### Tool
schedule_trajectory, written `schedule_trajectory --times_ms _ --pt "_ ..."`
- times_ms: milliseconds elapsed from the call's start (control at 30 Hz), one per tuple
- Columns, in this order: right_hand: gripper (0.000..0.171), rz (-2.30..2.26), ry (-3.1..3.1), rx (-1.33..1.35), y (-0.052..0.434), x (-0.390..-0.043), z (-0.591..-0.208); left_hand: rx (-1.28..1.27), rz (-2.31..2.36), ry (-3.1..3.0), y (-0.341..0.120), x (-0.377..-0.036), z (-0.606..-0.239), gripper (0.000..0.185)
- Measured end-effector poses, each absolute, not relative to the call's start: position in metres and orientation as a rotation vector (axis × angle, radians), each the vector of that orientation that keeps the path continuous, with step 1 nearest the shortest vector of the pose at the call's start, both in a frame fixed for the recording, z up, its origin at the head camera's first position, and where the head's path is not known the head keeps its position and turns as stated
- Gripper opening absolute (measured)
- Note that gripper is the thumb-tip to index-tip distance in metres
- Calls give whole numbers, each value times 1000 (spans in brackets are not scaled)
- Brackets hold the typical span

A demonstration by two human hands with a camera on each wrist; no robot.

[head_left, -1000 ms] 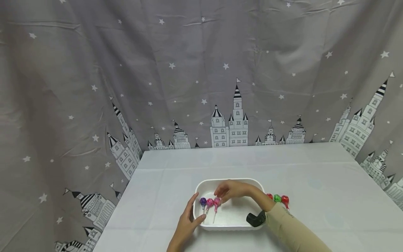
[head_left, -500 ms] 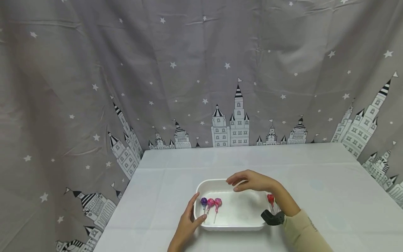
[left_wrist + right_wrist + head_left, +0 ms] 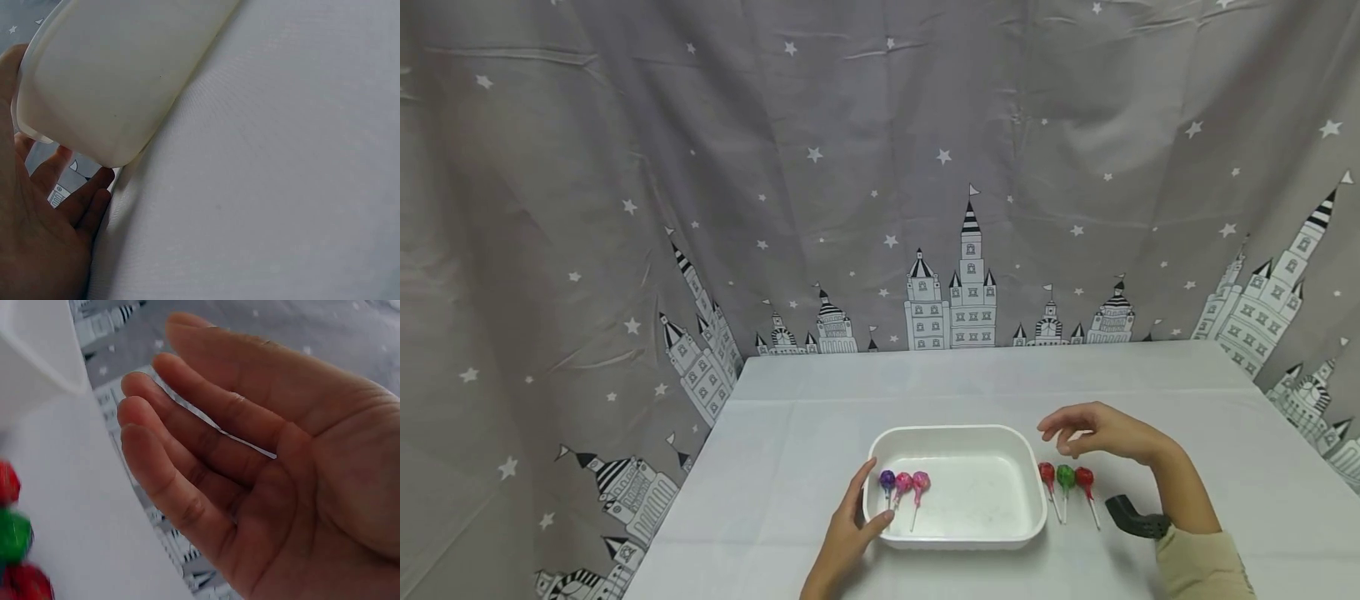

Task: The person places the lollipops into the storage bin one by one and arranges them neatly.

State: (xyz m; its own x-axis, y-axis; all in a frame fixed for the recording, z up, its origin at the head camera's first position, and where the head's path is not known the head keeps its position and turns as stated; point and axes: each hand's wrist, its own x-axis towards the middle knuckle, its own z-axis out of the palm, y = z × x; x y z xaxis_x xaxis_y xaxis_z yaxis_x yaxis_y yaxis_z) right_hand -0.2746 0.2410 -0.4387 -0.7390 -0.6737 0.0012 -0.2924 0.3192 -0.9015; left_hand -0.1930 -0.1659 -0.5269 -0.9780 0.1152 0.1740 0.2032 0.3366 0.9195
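Observation:
A white tray [image 3: 1022,500] sits near the table's front edge. Inside it, at the left end, lie a purple lollipop [image 3: 887,479] and two pink lollipops [image 3: 903,481] [image 3: 921,479]. My left hand [image 3: 846,537] holds the tray's left front corner [image 3: 112,69], thumb over the rim and fingers [image 3: 81,200] along the outer wall. Right of the tray, on the cloth, a green lollipop [image 3: 1065,476] lies between two red lollipops [image 3: 1047,472] [image 3: 1083,477]. My right hand [image 3: 1090,429] hovers just above and behind them, fingers relaxed and palm empty [image 3: 250,456].
A white cloth covers the table [image 3: 1187,467]. A grey curtain [image 3: 880,167] printed with stars and castles hangs behind and to both sides. A black wrist-camera mount [image 3: 1138,521] sits on my right forearm.
My right hand let go of a pink lollipop in the tray, then swung right out of the tray to hover over the three lollipops on the cloth. The left hand stayed put.

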Motion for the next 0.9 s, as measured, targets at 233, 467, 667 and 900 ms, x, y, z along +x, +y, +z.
schedule_trajectory --times_ms 233,467,667,900 --pt "39 -1462 2168 -705 284 -277 -467 -289 -1724 -2514 -168 -199 -540 72" --pt "40 -1464 2096 -596 303 -280 -493 -273 -1712 -2523 -168 -198 -540 73" --pt "38 -1440 2048 -586 305 -280 -502 -276 -1724 -2521 -168 -197 -538 72" --pt "36 -1365 2064 -637 298 -279 -506 -305 -1732 -2503 -168 -197 -536 72"
